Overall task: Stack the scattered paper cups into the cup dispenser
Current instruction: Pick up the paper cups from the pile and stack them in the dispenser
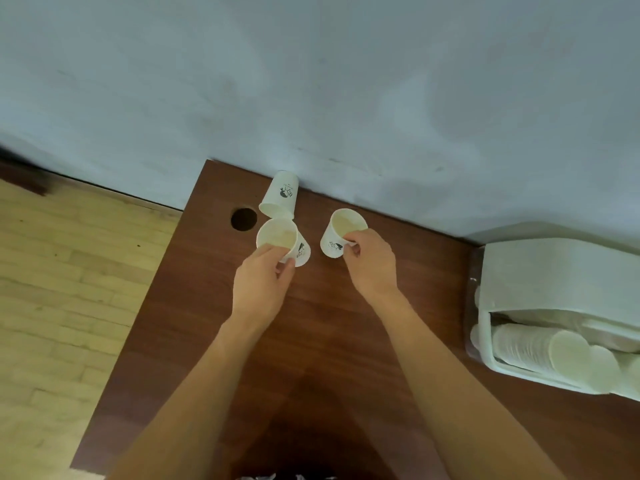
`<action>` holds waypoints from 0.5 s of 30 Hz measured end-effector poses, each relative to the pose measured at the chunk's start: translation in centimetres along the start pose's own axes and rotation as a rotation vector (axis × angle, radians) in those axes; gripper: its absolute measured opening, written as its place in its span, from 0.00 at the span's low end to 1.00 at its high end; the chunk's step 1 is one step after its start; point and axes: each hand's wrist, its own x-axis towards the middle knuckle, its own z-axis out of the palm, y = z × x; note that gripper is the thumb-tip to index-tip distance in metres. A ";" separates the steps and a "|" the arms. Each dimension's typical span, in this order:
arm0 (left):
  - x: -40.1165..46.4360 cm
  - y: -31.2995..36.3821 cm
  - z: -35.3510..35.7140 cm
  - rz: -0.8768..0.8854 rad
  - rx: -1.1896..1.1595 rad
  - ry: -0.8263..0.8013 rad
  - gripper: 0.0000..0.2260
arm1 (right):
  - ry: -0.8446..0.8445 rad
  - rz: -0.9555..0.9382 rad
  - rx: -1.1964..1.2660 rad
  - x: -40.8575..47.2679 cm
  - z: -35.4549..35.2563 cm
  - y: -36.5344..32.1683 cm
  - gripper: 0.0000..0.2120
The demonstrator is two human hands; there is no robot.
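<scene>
Three white paper cups with a small black print stand near the far edge of the brown table (311, 341). My left hand (265, 278) pinches the near rim of the left upright cup (281, 237). My right hand (370, 261) grips the near rim of the right upright cup (341, 230). A third cup (280, 195) stands upside down by the wall, just behind the left cup. The white cup dispenser (554, 271) lies at the table's right edge, with a stack of nested cups (533, 348) in its open tray.
A round cable hole (244, 219) is cut in the table left of the cups. A pale blue wall (311, 81) runs along the far edge. Light wooden floor (62, 289) lies beyond the table's left edge.
</scene>
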 end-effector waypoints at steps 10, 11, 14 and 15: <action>-9.2 6.7 1.2 0.208 0.019 -0.068 0.08 | 0.248 0.064 0.148 -13.5 -6.4 4.5 0.10; -10.0 7.6 1.4 0.234 0.024 -0.064 0.08 | 0.270 0.075 0.164 -14.9 -7.0 5.2 0.10; -12.4 10.6 1.9 0.302 0.005 -0.059 0.07 | 0.326 0.101 0.229 -18.6 -8.9 7.7 0.10; -13.3 11.6 2.1 0.326 -0.006 -0.057 0.07 | 0.343 0.105 0.256 -19.7 -9.5 8.7 0.10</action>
